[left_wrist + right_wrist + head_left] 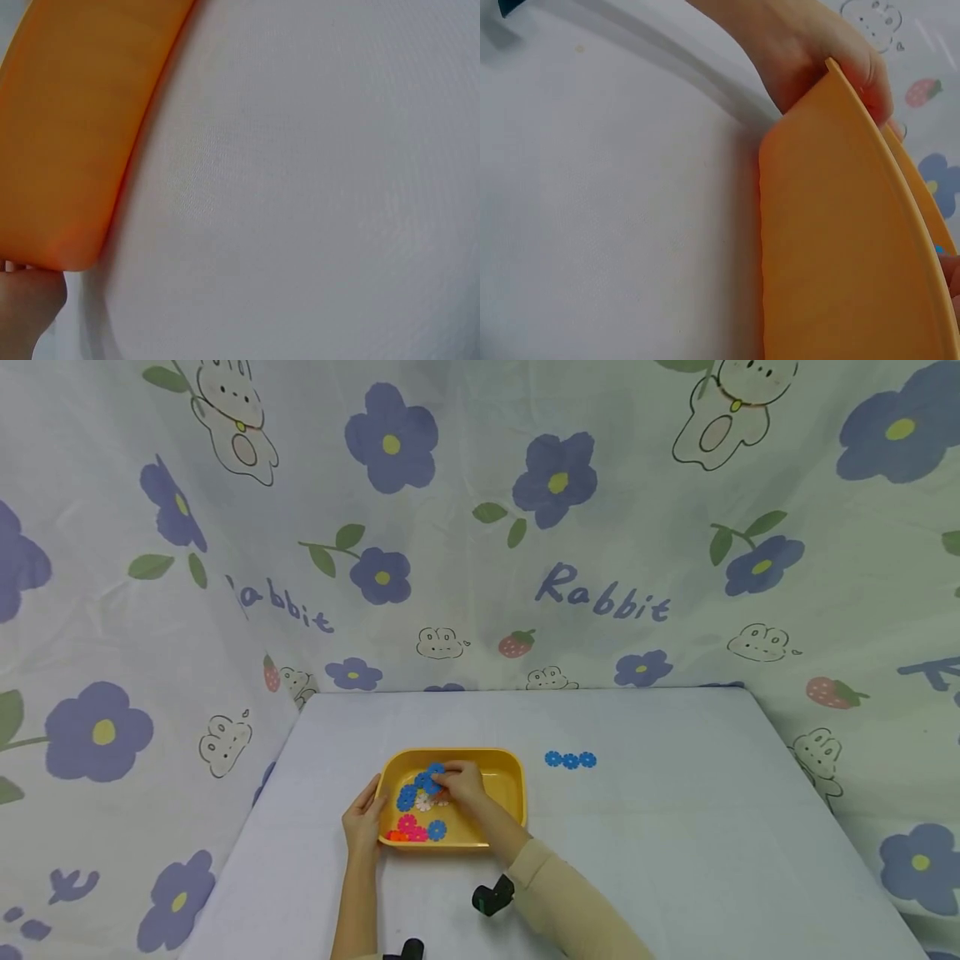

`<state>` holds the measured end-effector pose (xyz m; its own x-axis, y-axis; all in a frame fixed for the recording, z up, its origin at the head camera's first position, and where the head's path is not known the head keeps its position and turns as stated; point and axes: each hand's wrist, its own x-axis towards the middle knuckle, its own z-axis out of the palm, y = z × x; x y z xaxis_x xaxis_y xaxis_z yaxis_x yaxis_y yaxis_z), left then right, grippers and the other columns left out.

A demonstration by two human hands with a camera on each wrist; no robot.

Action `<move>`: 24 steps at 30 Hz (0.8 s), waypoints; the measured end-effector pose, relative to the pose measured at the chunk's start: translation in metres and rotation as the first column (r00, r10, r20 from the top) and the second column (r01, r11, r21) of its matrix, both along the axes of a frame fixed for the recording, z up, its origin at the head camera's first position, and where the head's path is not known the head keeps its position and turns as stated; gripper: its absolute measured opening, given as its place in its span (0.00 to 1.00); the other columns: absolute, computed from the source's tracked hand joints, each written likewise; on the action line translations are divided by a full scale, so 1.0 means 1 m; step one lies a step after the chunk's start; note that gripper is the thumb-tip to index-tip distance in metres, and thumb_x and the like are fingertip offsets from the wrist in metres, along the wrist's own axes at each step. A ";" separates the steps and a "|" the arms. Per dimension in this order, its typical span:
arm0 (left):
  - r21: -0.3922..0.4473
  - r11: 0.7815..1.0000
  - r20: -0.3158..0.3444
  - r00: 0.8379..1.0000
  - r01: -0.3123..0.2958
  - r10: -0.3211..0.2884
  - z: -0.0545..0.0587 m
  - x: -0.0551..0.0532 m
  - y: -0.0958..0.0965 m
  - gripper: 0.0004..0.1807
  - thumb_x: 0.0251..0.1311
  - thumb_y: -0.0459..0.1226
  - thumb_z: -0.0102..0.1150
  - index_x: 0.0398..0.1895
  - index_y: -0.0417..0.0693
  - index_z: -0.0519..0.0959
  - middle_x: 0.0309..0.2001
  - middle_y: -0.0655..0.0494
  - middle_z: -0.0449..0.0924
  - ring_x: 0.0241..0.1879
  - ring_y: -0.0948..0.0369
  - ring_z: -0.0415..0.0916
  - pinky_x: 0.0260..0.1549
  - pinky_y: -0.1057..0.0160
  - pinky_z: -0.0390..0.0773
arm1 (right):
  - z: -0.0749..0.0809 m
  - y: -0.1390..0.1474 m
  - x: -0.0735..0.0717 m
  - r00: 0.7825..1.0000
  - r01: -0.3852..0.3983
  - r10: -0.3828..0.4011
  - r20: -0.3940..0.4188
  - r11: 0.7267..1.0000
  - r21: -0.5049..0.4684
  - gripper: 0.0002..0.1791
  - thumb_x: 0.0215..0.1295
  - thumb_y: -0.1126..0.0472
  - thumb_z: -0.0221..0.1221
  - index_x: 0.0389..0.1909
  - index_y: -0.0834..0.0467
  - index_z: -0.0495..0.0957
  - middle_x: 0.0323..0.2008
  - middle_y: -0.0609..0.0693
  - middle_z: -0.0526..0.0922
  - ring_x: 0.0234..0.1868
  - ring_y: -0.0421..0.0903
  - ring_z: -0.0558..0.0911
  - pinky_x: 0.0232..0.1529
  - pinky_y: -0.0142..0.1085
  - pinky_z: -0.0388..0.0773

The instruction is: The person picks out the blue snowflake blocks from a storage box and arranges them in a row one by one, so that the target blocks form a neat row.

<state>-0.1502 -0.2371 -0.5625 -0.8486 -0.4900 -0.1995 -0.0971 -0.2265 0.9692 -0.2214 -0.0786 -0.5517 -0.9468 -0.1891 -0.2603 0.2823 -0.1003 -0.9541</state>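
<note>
A yellow plastic tray [498, 793] stands on the white table, and several flower-shaped plastic discs lie in its left half. My left hand [362, 822] grips the tray's left side; in the right wrist view that left hand [817, 52] curls over the rim at a corner. Inside the tray, my right hand [467, 785] pinches a blue flower-shaped disc [432, 782] between thumb and fingertips. Below it are other blue discs [406, 798], a white disc [423, 802], pink discs [407, 822] and orange ones [398, 836]. The right palm is hidden from view.
Three blue flower-shaped discs [571, 762] lie side by side in a row on the table [675, 827], right of the tray. Black devices [492, 896] sit by both wrists. Behind the table hangs a flower-and-rabbit printed cloth [465, 560].
</note>
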 end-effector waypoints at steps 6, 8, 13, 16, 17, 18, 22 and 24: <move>0.010 1.000 0.001 1.000 -0.008 0.008 0.000 -0.001 0.000 0.26 0.60 0.26 0.53 0.63 0.35 0.67 0.63 0.44 0.65 0.55 0.69 0.72 0.49 0.73 0.74 | -0.002 0.006 -0.005 0.999 0.006 -0.003 0.035 0.997 -0.073 0.17 0.57 0.76 0.59 0.47 0.78 0.74 0.35 0.66 0.82 0.32 0.58 0.85 0.35 0.43 0.84; 0.013 1.000 0.002 1.000 -0.010 0.010 0.000 -0.001 0.000 0.25 0.60 0.26 0.53 0.63 0.35 0.67 0.63 0.43 0.65 0.56 0.68 0.71 0.49 0.73 0.74 | -0.002 0.008 -0.006 0.999 -0.008 0.012 0.048 0.996 -0.092 0.18 0.56 0.78 0.58 0.49 0.78 0.73 0.37 0.67 0.81 0.34 0.57 0.85 0.37 0.44 0.84; 0.016 1.000 0.002 1.000 -0.003 0.002 0.000 -0.001 0.001 0.25 0.61 0.26 0.52 0.64 0.36 0.67 0.64 0.43 0.64 0.61 0.62 0.67 0.50 0.73 0.74 | 0.001 0.014 -0.006 0.998 -0.038 0.043 0.042 0.993 -0.115 0.17 0.57 0.78 0.57 0.49 0.77 0.75 0.43 0.70 0.80 0.33 0.51 0.83 0.41 0.46 0.83; 0.018 1.000 -0.003 1.000 -0.001 0.001 0.000 -0.001 0.001 0.25 0.61 0.26 0.52 0.64 0.35 0.66 0.64 0.44 0.64 0.63 0.59 0.65 0.50 0.74 0.73 | 0.003 0.016 -0.005 0.998 -0.053 0.056 0.020 0.991 -0.120 0.17 0.58 0.78 0.56 0.49 0.77 0.75 0.45 0.71 0.79 0.34 0.51 0.82 0.42 0.47 0.82; 0.020 1.000 -0.006 1.000 -0.007 0.008 0.000 -0.001 0.001 0.25 0.61 0.26 0.52 0.63 0.35 0.67 0.64 0.44 0.65 0.63 0.59 0.65 0.50 0.75 0.73 | 0.003 0.017 -0.005 0.998 -0.054 0.057 0.017 0.992 -0.112 0.17 0.58 0.77 0.56 0.49 0.76 0.75 0.45 0.71 0.79 0.35 0.50 0.82 0.42 0.47 0.82; 0.019 1.000 -0.006 1.000 -0.010 0.010 0.000 -0.001 0.001 0.25 0.60 0.26 0.52 0.63 0.35 0.67 0.63 0.44 0.65 0.63 0.59 0.65 0.49 0.75 0.74 | 0.003 0.018 -0.005 0.998 -0.053 0.055 0.013 0.993 -0.109 0.17 0.58 0.77 0.57 0.49 0.76 0.75 0.45 0.71 0.79 0.35 0.50 0.82 0.42 0.47 0.82; 0.013 1.000 0.003 1.000 -0.014 0.014 0.000 -0.001 0.001 0.25 0.61 0.26 0.52 0.63 0.35 0.67 0.63 0.45 0.65 0.63 0.60 0.65 0.49 0.75 0.74 | 0.002 0.021 -0.006 0.999 -0.021 0.025 0.032 0.994 -0.109 0.16 0.58 0.76 0.58 0.48 0.75 0.76 0.43 0.69 0.81 0.36 0.48 0.82 0.42 0.44 0.83; 0.009 1.000 0.005 1.000 -0.014 0.014 0.000 0.000 0.001 0.25 0.61 0.26 0.52 0.63 0.36 0.67 0.63 0.45 0.65 0.63 0.59 0.65 0.49 0.75 0.73 | 0.002 0.022 -0.007 0.999 0.003 0.003 0.050 0.992 -0.124 0.16 0.57 0.76 0.59 0.48 0.74 0.77 0.41 0.66 0.82 0.35 0.48 0.83 0.40 0.43 0.83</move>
<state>-0.1507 -0.2360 -0.5628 -0.8405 -0.5004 -0.2076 -0.0981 -0.2363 0.9667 -0.2288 -0.0566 -0.5498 -0.9333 -0.2225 -0.2820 0.3294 -0.2168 -0.9190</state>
